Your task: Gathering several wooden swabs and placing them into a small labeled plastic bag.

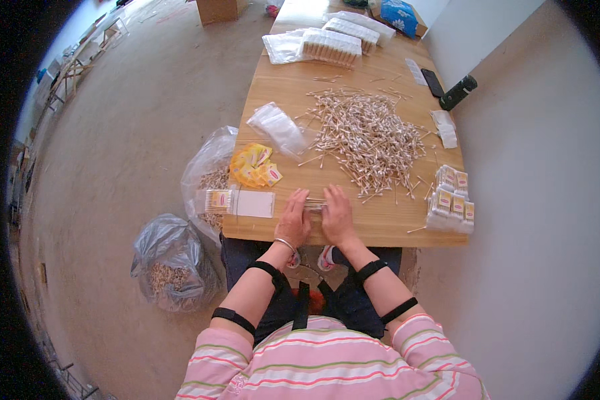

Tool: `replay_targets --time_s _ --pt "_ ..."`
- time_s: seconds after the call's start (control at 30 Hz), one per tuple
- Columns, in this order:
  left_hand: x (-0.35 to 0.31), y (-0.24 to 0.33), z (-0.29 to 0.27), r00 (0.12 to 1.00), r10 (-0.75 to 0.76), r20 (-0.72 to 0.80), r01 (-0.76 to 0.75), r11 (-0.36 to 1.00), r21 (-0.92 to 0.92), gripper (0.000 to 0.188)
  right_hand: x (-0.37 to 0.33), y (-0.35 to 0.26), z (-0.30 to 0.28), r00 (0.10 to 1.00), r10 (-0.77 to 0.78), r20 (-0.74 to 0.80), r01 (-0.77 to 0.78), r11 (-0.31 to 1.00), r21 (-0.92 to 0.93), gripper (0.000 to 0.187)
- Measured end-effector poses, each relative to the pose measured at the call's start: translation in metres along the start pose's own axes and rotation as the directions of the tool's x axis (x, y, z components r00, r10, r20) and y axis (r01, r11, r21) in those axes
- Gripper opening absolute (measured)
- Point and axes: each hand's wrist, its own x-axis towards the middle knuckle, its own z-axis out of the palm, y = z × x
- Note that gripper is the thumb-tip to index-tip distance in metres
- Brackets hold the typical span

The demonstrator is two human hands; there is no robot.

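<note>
Near the table's front edge, a small bundle of cotton swabs lies sideways between my hands. My left hand closes on its left end, and my right hand closes on its right end. The swab tips are hidden by my fingers. A big loose heap of cotton swabs spreads over the table beyond my right hand. Left of my left hand are a filled clear bag of swabs and a white flat card or bag. Yellow printed cards lie fanned out behind them.
Empty clear bags lie on the wooden table. Packed swab bags are stacked at right, more packs at the far end. A black bottle and phone sit by the wall. A grey sack stands on the floor.
</note>
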Motion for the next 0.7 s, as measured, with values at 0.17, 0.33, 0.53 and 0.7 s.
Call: replay_targets --time_s 0.17,0.33,0.53,0.7 --pt "0.000 -0.008 0.001 0.994 -0.057 -0.098 0.048 0.995 -0.091 0.046 -0.016 -0.025 0.002 0.926 -0.060 0.372 0.189 0.928 -0.321 0.070" --pt "0.003 -0.006 0.001 0.966 -0.222 -0.128 0.185 0.949 -0.254 0.045 -0.007 -0.022 0.005 0.933 -0.053 0.357 0.211 0.881 -0.423 0.081" --pt "0.003 -0.005 -0.002 0.966 -0.160 -0.203 0.131 0.980 -0.147 0.042 -0.027 -0.029 0.000 0.917 -0.062 0.393 0.233 0.884 -0.405 0.083" --pt "0.005 -0.008 -0.001 0.964 -0.164 -0.209 0.121 0.972 -0.203 0.042 -0.013 -0.025 0.003 0.922 -0.083 0.378 0.251 0.872 -0.421 0.082"
